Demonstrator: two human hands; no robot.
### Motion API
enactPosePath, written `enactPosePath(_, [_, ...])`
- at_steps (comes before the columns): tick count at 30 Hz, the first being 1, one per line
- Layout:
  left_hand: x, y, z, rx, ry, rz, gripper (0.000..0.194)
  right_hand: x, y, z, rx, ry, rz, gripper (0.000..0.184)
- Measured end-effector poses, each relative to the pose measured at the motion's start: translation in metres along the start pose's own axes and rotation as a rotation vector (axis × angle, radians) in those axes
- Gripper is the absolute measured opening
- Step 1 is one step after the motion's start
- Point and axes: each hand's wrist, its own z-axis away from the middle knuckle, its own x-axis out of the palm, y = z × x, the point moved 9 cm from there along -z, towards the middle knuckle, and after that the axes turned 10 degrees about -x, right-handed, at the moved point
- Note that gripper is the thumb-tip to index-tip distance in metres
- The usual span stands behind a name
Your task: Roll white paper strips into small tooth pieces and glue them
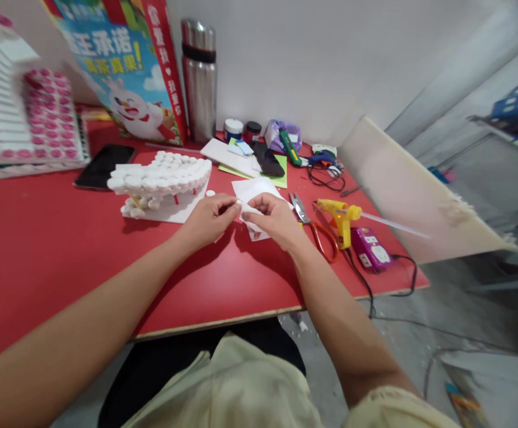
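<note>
My left hand is closed in a pinch, thumb against forefinger, over a tiny pale thing I cannot make out. Close beside it, my right hand grips a small white piece, perhaps paper or foam. The two sets of fingertips nearly meet. Beneath them lies a white sheet on the red table. Left of my hands stands a model covered in white round discs, with small red posts on a white base. A loose white disc lies beside it.
Red-handled scissors, a yellow glue gun and a purple power strip are at right. A steel flask, a printed bag and a dark phone stand or lie behind. A pink-and-white model is far left.
</note>
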Motion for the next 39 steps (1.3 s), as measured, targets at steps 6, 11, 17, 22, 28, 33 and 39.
enactPosePath(6, [-0.001, -0.001, 0.002, -0.035, 0.067, 0.019, 0.032, -0.005, -0.023, 0.002, -0.255, 0.093, 0.328, 0.003])
enactPosePath(11, [-0.007, -0.008, -0.001, -0.110, 0.011, 0.122, 0.030, -0.007, -0.016, 0.000, -0.154, 0.019, 0.093, 0.029])
enactPosePath(17, [-0.017, 0.021, 0.004, 0.119, -0.004, 0.063, 0.026, 0.015, 0.010, 0.003, 0.297, -0.193, -0.574, 0.060])
enactPosePath(22, [-0.014, 0.033, 0.009, 0.206, -0.024, 0.032, 0.024, 0.043, 0.009, 0.017, 0.484, -0.300, -0.816, 0.051])
enactPosePath(28, [-0.007, 0.037, 0.012, 0.259, -0.072, -0.018, 0.027, 0.040, 0.002, 0.020, 0.466, -0.301, -0.803, 0.036])
enactPosePath(33, [-0.003, 0.042, 0.015, 0.300, -0.090, -0.044, 0.023, 0.041, -0.009, 0.019, 0.277, -0.425, -0.660, 0.018])
enactPosePath(39, [-0.003, 0.041, 0.016, 0.320, -0.068, -0.036, 0.023, 0.040, -0.007, 0.019, 0.279, -0.442, -0.646, 0.028])
